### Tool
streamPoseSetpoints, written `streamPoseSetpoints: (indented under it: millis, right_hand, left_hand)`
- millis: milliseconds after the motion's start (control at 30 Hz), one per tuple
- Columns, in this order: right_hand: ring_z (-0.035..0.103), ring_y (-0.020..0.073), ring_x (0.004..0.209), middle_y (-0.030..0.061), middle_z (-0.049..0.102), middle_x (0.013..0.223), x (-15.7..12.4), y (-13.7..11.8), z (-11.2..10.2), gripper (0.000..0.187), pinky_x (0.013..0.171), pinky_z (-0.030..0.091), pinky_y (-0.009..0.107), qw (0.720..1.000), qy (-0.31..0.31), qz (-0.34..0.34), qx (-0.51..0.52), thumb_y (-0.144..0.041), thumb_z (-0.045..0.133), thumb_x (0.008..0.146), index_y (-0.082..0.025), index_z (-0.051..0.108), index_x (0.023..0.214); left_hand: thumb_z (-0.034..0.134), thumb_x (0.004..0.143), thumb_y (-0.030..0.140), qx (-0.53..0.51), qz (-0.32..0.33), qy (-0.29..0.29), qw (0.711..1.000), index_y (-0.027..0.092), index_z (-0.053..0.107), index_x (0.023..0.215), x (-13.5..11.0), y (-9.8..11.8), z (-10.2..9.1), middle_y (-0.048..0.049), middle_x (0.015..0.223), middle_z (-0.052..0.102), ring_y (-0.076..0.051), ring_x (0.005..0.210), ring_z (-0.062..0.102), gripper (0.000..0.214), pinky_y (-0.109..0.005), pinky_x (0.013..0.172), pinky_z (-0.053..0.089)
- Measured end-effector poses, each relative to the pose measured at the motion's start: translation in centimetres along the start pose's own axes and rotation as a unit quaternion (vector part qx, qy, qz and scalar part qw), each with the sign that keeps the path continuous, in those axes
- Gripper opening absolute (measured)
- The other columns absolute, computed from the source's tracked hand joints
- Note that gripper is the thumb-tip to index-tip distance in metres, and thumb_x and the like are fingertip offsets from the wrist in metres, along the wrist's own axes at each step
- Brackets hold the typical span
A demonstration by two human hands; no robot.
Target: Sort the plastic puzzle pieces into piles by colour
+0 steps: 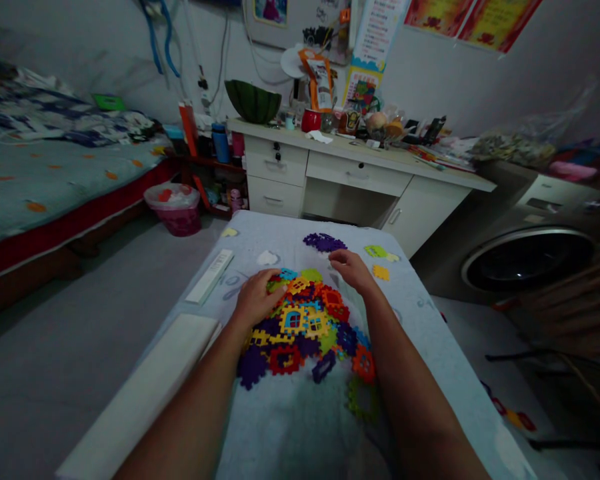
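A heap of colourful plastic interlocking tiles (307, 320), with toothed edges and some window frames, lies in the middle of the cloth-covered table (420, 373). My left hand (259, 299) rests at the heap's upper left edge, fingers apart and touching pieces. Over the far right side of the heap is my right hand (351, 268), its fingers loosely bent with nothing visible in them. Just beyond it sits a group of purple tiles (325, 242). A green piece (376, 251) and a yellow tile (381, 272) lie to its right.
A small white box (210, 277) and a long white box (145, 393) lie along the table's left side. Behind stands a white desk (280, 163) loaded with things. A washing machine (525, 233) is at right, a bed (55, 180) and pink bin (175, 210) at left.
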State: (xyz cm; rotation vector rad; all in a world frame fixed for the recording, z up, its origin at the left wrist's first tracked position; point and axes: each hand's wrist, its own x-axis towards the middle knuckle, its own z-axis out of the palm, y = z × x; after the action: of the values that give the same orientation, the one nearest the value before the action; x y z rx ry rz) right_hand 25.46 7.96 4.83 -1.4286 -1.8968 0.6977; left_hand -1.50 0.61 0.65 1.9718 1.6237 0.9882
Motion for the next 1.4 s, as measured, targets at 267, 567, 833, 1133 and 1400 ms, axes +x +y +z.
streamPoseSetpoints:
  millis: [267,567,833,1133,1400]
  right_hand:
    - [0.063,0.0201,0.102,0.0074,0.067,0.116,-2.3,-2.7,1.1,0.038,0.089,0.05,0.033,0.981,-0.182,-0.023,-0.06,-0.015,0.063,0.075,-0.018,0.068,0.112]
    - [0.056,0.024,0.114,0.0086,0.062,0.12,-2.6,-4.0,0.9,0.037,0.102,0.041,0.039,0.957,-0.243,-0.105,-0.114,-0.024,0.072,0.075,-0.018,0.067,0.111]
    - [0.055,0.0213,0.102,0.0052,0.062,0.102,-3.1,-5.9,0.9,0.024,0.095,0.041,0.035,0.948,-0.251,-0.114,-0.158,-0.019,0.075,0.073,-0.019,0.067,0.095]
    - [0.056,0.0229,0.097,0.0093,0.062,0.104,-3.1,-5.1,0.7,0.034,0.089,0.042,0.034,0.95,-0.215,-0.067,-0.218,-0.021,0.072,0.07,-0.016,0.065,0.103]
    - [0.055,0.0223,0.099,0.0078,0.063,0.104,-3.0,-4.9,0.8,0.035,0.089,0.042,0.034,0.953,-0.216,-0.09,-0.194,-0.033,0.077,0.072,-0.017,0.066,0.102]
  left_hand:
    - [0.057,0.084,0.045,0.007,-0.016,-0.009,1.0,0.021,0.063,0.119,-0.1,0.5,-0.3,-0.0085,0.121,0.067,-0.027,0.112,0.062,0.043,-0.042,0.099,0.048]
    - [0.055,0.085,0.047,-0.009,-0.001,0.002,1.0,0.021,0.064,0.115,0.0,0.3,-0.1,-0.0078,0.118,0.068,-0.026,0.111,0.062,0.041,-0.041,0.1,0.047]
    - [0.056,0.085,0.044,-0.012,0.0,-0.002,1.0,0.021,0.063,0.114,0.0,0.4,-0.2,-0.008,0.12,0.067,-0.025,0.112,0.061,0.038,-0.041,0.101,0.046]
    - [0.058,0.084,0.044,0.001,-0.013,-0.008,1.0,0.023,0.064,0.114,0.0,0.4,-0.2,-0.0064,0.116,0.07,-0.025,0.107,0.063,0.037,-0.04,0.096,0.048]
    - [0.058,0.083,0.043,0.008,-0.021,-0.013,1.0,0.022,0.064,0.114,-0.1,0.7,-0.4,-0.0069,0.116,0.069,-0.025,0.107,0.064,0.038,-0.038,0.093,0.049]
